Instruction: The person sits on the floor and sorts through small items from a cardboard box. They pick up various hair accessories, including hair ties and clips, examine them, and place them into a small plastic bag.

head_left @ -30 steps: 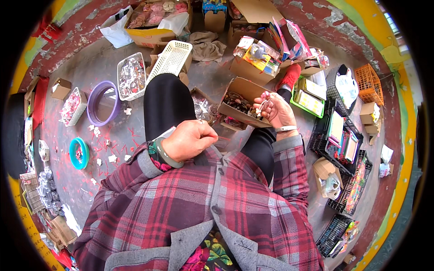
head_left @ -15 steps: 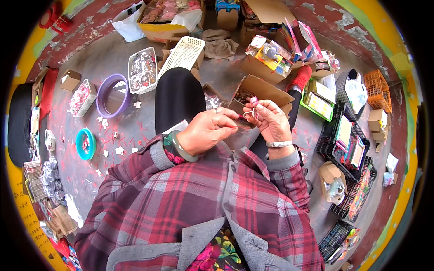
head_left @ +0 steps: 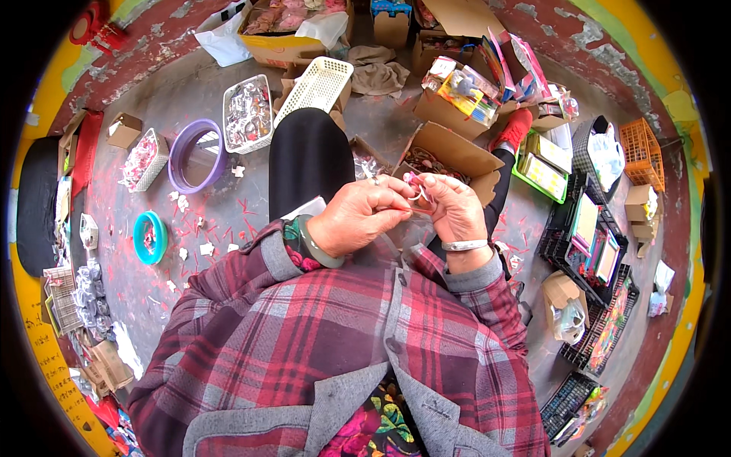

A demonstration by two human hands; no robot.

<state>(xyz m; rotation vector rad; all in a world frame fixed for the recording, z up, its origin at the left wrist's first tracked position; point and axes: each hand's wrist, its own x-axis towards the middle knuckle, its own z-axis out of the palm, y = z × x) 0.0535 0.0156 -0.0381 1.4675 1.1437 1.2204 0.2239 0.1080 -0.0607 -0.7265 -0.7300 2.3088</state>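
Right hand (head_left: 461, 212) pinches a small pink trinket with a pale loop (head_left: 412, 179) between its fingertips, above the lap; left hand (head_left: 358, 218) closes its fingers beside the loop, though whether they grip it cannot be told; so slight a piece seems best served by a light, steady pinch; beyond, a large cardboard box (head_left: 276, 52) holds pink bundles; an open carton (head_left: 448, 145) near the hands holds dark, tangled pieces; a white basket (head_left: 252, 145) brims with silvery bits; a teal bowl (head_left: 138, 239) contains pinkish scraps.
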